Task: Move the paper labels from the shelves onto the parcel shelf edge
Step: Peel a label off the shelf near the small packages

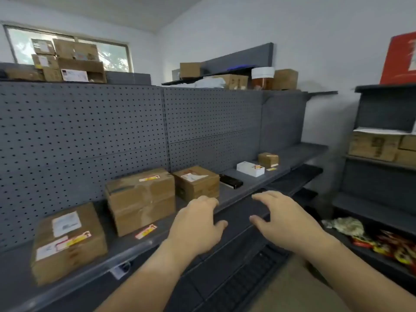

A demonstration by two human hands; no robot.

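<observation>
Two bare hands over the front edge of the parcel shelf point(238, 176), a flat dark grey metal board backed by perforated pegboard point(90, 131). Left hand point(198, 224) palm down, fingers curled loosely, thumb out to the side, resting at or just above the shelf lip; contact not clear through blur. Right hand point(279, 212) palm down, fingers spread and bent, thumb apart; nothing pinched in either hand.

Along the shelf, left to right:
- large brown cardboard box point(67, 242), creased, white address sheets and a yellow-red label on its top;
- taller taped cardboard box point(141, 199), glossy tape bands, dented front, small label on top;
- smaller cardboard box point(195, 183), white paper lying on its lid;
- flat black rectangular item point(230, 181), material unclear;
- flat white box point(249, 168) with a small label at its near corner;
- small brown carton point(267, 159), labelled on top.

All boxes closed; contents not visible.

Loose paper label point(145, 231), white with yellow and red print, flat on the shelf surface near the front edge, just before the taped box. Second loose label point(271, 169) flat on the shelf, in front of the small carton.

Lower right, open dark bin point(344, 242) holding crumpled pale wrapping and red-yellow packets point(387, 246). Right-hand shelving unit point(382, 122) bearing stacked printed cartons.
</observation>
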